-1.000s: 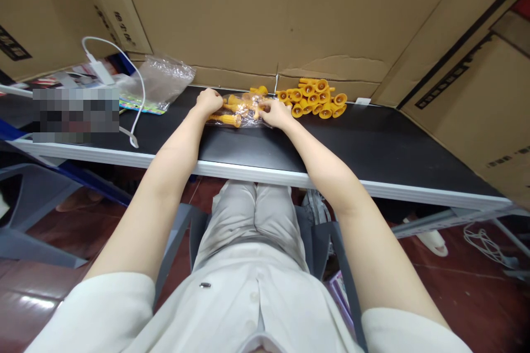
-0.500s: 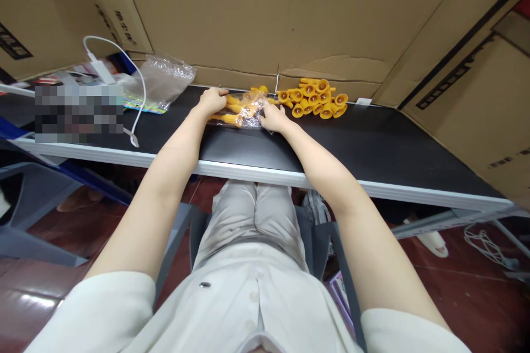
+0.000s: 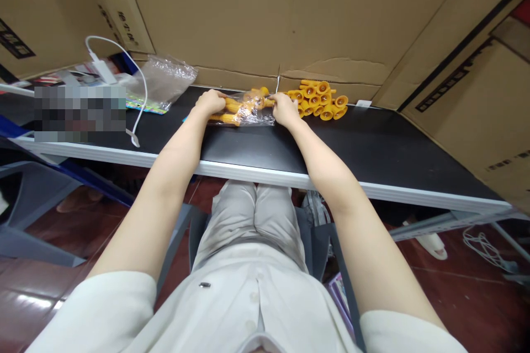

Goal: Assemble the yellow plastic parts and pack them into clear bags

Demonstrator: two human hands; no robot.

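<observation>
One clear bag (image 3: pixel 260 119): lies flat on the tabletop (image 3: pixel 372 143), back from the near edge and just short of the cardboard (image 3: pixel 232 16), with yellow pieces (image 3: pixel 232 106) showing through the plastic.
Left hand (image 3: pixel 211 102): curled over the bag's left end, touching it; from where I stand I cannot tell whether the grip is clenched or only pressing down.
Right hand (image 3: pixel 285 110): at the bag's right end, fingers bent in and the grip narrow; what it pinches, if anything, I cannot tell.
Yellow pile (image 3: pixel 317 100): just beyond the right hand, cups mostly turned toward the near edge (they look rather like little trumpets).
Plastic sleeve (image 3: pixel 165 80): left of the left hand, apart from it, leaning shiny near the cardboard.
White cable (image 3: pixel 143 83): loops beside that sleeve, its lower end near the tabletop's edge.
White tag (image 3: pixel 363 103): right of the pile, by the cardboard.
</observation>
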